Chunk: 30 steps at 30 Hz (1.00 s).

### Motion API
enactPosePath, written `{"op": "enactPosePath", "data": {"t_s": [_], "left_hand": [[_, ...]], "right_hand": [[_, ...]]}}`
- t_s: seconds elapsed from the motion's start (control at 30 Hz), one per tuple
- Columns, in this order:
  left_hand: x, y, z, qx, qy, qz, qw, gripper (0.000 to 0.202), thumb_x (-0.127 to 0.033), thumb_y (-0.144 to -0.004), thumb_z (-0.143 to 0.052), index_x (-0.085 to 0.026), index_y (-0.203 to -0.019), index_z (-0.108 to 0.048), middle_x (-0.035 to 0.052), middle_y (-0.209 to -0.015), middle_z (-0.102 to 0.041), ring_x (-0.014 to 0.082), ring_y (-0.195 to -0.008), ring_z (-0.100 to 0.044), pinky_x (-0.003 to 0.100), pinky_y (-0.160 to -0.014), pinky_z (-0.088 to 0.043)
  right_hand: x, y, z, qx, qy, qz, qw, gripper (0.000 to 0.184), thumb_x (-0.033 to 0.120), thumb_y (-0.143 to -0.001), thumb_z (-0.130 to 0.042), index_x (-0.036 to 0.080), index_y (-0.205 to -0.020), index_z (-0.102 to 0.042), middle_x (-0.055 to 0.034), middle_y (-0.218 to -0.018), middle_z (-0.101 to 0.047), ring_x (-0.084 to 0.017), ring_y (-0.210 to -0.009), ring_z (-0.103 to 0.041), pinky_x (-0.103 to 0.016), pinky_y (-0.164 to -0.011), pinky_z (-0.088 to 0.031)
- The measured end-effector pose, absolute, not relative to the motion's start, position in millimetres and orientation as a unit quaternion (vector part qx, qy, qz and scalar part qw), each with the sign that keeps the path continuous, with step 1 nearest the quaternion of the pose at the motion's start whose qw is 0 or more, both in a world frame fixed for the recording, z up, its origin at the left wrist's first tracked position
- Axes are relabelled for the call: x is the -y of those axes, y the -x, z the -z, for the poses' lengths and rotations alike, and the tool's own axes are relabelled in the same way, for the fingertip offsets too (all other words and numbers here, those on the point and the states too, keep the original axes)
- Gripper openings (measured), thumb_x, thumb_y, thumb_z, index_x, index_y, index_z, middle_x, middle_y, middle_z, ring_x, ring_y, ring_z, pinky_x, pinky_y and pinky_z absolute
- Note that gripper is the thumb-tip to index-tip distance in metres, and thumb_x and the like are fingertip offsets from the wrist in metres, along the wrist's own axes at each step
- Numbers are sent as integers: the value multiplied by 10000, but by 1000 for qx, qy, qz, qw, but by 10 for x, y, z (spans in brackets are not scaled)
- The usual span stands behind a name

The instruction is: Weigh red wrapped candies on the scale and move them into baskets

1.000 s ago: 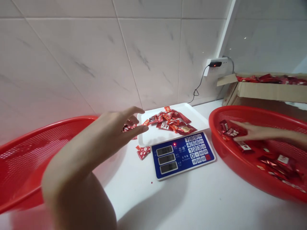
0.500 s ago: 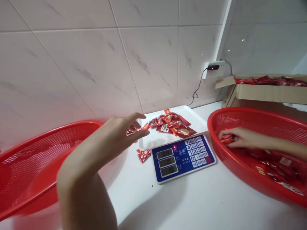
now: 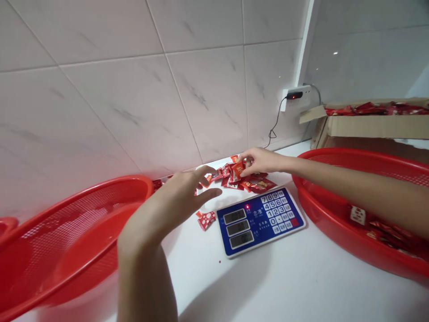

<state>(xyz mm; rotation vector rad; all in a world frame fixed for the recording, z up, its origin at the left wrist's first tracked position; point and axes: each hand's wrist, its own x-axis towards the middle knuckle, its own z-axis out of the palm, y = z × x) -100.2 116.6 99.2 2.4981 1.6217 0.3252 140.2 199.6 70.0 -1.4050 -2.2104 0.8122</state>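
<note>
My right hand (image 3: 260,161) reaches across from the right and pinches a small red-orange snack packet (image 3: 237,171) over the scale's white pan. Under and around it lies a heap of small red packets (image 3: 263,184). Fingers apart and curved, my left hand (image 3: 191,190) hovers empty at the pan's left side, hiding part of it. The digital scale (image 3: 261,222) has a blue panel with lit displays, whose digits are too blurred to read surely. A red packet with white dots (image 3: 206,220) rests on the table by the panel's left corner.
A red mesh basket (image 3: 335,252) holding packets stands at right, with an open cardboard box (image 3: 375,126) of packets behind it. At left are other red baskets (image 3: 80,197). A cable (image 3: 276,125) runs from a wall socket (image 3: 298,96) behind the scale.
My right hand has left the right basket with a packet and come over the heap on the pan. My left hand has shifted slightly right in view, still open. The view has tilted a little.
</note>
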Motion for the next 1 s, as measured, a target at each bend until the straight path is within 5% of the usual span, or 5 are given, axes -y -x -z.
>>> {"op": "enactPosePath", "data": {"t_s": [0.27,0.4,0.6,0.8,1.0], "left_hand": [[-1154,1061,-990,-547,-823,-134,68,481,-632,-909,-490,-332,-1277,-567,38,-1018,-736,262,-886,-680,364,-699,-518],[-1117,1076,-1032,-564,-809,-141,88,493,-634,-889,-518,-330,-1273,-578,38,-972,-744,250,-824,-688,342,-657,-514],[-1093,1100,-1035,-571,-803,-145,89,514,-676,-877,-523,-374,-1290,-561,24,-956,-744,260,-855,-697,351,-677,-529],[-1081,1110,-1042,-569,-804,-149,94,510,-678,-882,-511,-373,-1289,-554,19,-1004,-739,262,-904,-694,369,-727,-535],[-1093,1035,-1019,-551,-820,-140,65,484,-624,-902,-492,-324,-1273,-573,45,-1024,-740,271,-910,-688,372,-721,-530]], "right_hand": [[-1907,-1445,-720,794,495,-279,219,217,336,-859,-644,147,-878,-747,13,-603,-605,-98,-544,-504,-243,-546,-351],[-1786,-1526,-808,773,477,-298,293,248,379,-874,-620,168,-925,-741,26,-595,-568,-98,-548,-493,-244,-540,-357],[-1320,-1951,-1094,723,515,-264,378,493,668,-678,-733,185,-766,-686,15,-590,-530,-101,-524,-455,-253,-486,-349],[-920,-2614,-1070,659,663,-187,302,789,966,-456,-587,260,-789,-704,-28,-527,-565,-155,-474,-496,-322,-449,-401],[-772,-3274,-718,590,732,-211,267,793,990,-384,-584,326,-788,-739,-75,-564,-629,-176,-444,-498,-369,-434,-428]]}}
